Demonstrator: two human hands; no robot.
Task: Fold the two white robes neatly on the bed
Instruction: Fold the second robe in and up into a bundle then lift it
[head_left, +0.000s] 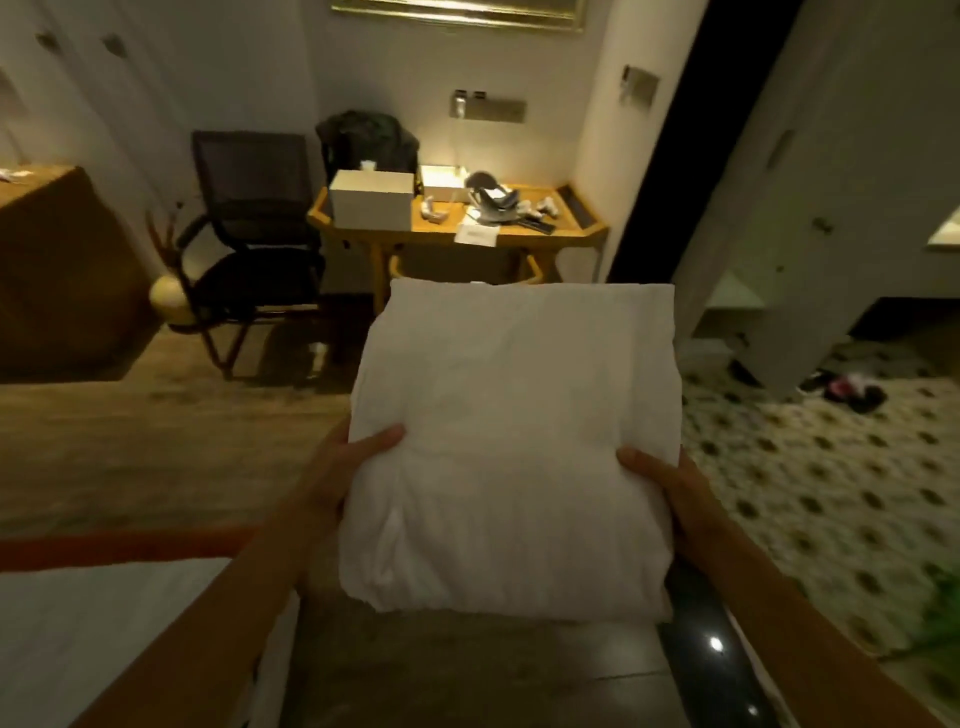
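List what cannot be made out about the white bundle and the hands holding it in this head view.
Head view: fingers of the left hand and right hand, hidden beneath the folded white bundle; only thumbs show.
Whether the bundle holds one robe or two: layers too blurred.
Small items on the desk: blurred, too small to name.

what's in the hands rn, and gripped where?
A folded white robe, held by its near corners: left hand and right hand, thumbs on top.
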